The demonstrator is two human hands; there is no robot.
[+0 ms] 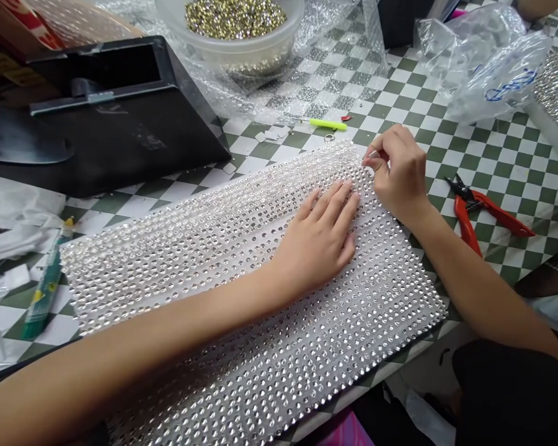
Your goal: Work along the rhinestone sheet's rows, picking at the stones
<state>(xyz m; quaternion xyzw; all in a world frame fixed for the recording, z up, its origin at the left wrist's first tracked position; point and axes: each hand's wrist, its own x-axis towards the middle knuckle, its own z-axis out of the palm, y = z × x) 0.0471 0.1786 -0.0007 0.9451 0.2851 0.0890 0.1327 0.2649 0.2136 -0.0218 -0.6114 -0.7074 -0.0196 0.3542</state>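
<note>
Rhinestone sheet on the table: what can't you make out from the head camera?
Head view:
- What the right hand pinches at the sheet's edge: hidden by its own fingers.
- The rhinestone sheet: its near end is cut off by the bottom edge, and part is covered by the left forearm.
- The bowl of gold beads: cut off by the top edge.
- The small metal ring: too small to identify.

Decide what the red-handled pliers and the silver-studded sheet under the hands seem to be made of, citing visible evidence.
The red-handled pliers look like dark metal with glossy red plastic grips, judging by the shine. The silver-studded sheet seems a whitish translucent backing set with faceted rhinestones; their sparkle suggests glass or acrylic, but cannot settle which.
</note>
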